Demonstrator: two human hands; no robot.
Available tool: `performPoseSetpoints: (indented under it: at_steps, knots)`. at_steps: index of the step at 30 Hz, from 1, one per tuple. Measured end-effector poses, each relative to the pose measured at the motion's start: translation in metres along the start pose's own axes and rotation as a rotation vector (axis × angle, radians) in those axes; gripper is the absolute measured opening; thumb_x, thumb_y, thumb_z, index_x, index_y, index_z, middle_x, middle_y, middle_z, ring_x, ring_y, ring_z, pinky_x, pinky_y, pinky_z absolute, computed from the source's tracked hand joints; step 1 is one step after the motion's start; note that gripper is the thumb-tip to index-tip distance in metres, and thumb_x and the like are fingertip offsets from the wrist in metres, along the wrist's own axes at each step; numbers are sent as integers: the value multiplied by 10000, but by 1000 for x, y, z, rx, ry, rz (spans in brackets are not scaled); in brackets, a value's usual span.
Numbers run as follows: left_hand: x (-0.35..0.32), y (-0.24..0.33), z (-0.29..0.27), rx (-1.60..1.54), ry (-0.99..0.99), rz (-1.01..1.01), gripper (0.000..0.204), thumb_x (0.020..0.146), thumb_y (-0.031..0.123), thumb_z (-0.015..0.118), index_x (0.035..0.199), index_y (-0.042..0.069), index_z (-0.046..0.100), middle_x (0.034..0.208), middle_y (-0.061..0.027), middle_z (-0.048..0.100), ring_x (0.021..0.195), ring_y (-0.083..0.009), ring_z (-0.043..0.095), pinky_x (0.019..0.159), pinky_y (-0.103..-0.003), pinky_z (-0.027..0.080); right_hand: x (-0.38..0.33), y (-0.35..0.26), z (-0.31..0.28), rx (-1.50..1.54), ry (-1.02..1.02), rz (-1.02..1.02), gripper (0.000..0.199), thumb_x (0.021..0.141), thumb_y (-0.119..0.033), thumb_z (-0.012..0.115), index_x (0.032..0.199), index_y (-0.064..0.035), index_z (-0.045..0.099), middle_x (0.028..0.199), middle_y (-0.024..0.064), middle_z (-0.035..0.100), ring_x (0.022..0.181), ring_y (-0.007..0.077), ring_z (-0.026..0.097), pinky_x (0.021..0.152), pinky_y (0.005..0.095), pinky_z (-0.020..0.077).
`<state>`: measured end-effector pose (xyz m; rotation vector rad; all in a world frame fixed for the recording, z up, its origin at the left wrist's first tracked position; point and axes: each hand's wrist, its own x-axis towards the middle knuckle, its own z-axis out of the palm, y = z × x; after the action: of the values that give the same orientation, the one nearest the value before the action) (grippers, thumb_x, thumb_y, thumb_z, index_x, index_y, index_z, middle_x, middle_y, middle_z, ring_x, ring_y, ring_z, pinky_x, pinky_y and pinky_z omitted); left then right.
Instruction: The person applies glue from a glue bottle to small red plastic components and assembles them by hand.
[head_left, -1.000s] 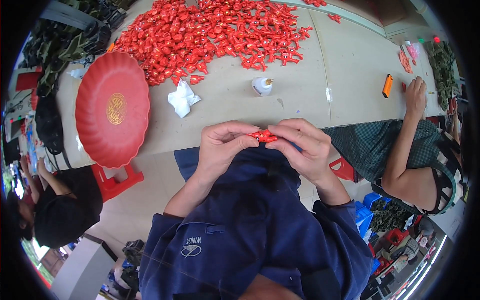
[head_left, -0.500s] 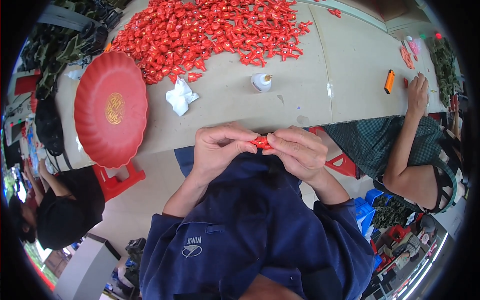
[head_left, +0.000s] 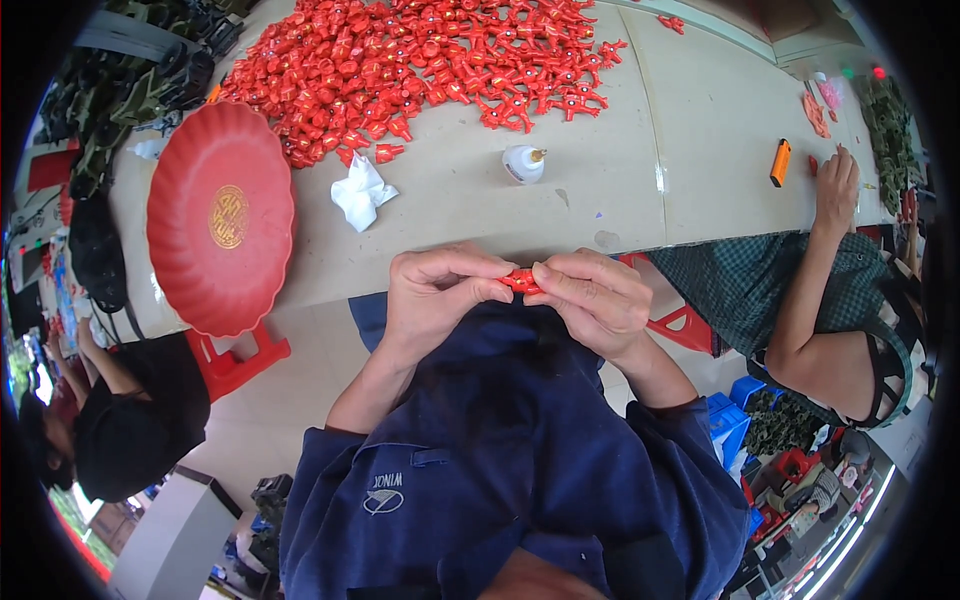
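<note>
Just off the table's near edge, a small red plastic figure part (head_left: 520, 281) is held between both hands. The thumb and fingertips of my left hand (head_left: 440, 290) pinch its left end, and those of my right hand (head_left: 598, 298) pinch its right end. Fingertips hide much of it, so its exact shape cannot be made out. Beyond my hands a white squeeze bottle (head_left: 523, 164) with a brass-coloured tip stands on the table. A crumpled white tissue (head_left: 362, 191) lies to its left. At the back spreads a large pile of similar red figure parts (head_left: 430, 70).
A red scalloped tray (head_left: 265, 270) with a gold emblem is at the left of the table (head_left: 700, 120). An orange cutter-like tool (head_left: 780, 163) lies at the right, near a co-worker's hand (head_left: 837, 185). Another person (head_left: 130, 420) sits at the left by a red stool (head_left: 240, 360).
Both hands keep their pinch on the red part, which looks slightly turned. Otherwise hardly anything differs.
</note>
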<state>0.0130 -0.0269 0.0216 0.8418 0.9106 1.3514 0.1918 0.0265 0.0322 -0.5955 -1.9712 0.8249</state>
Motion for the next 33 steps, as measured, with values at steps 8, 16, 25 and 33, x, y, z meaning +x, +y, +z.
performPoseSetpoints:
  at_steps: [8,16,25,33]
  knots:
    - [0,0,-1,-17,18,-23,145,726,-121,621,857,-61,645,820,-132,641,743,-159,627,692,-248,524,0,2,1,4,-4,6,297,628,-8,747,909,10,653,806,116,617,598,176,598,487,247,476]
    - [1,1,0,-19,31,-36,145,726,-115,626,857,-57,647,820,-129,644,745,-157,627,700,-250,523,-1,2,2,14,-4,28,301,631,8,741,918,8,652,810,111,617,618,179,605,508,245,488]
    - [3,-1,-2,-5,18,-36,139,731,-109,626,859,-58,647,820,-126,643,743,-154,626,696,-245,519,-1,3,1,17,-6,35,296,636,7,738,919,8,653,810,109,615,634,181,610,522,249,496]
    - [3,1,0,-17,28,-45,145,732,-120,616,862,-62,644,832,-137,638,746,-164,628,693,-248,529,-3,5,3,22,0,38,293,638,7,737,919,7,655,817,109,614,639,177,609,527,249,496]
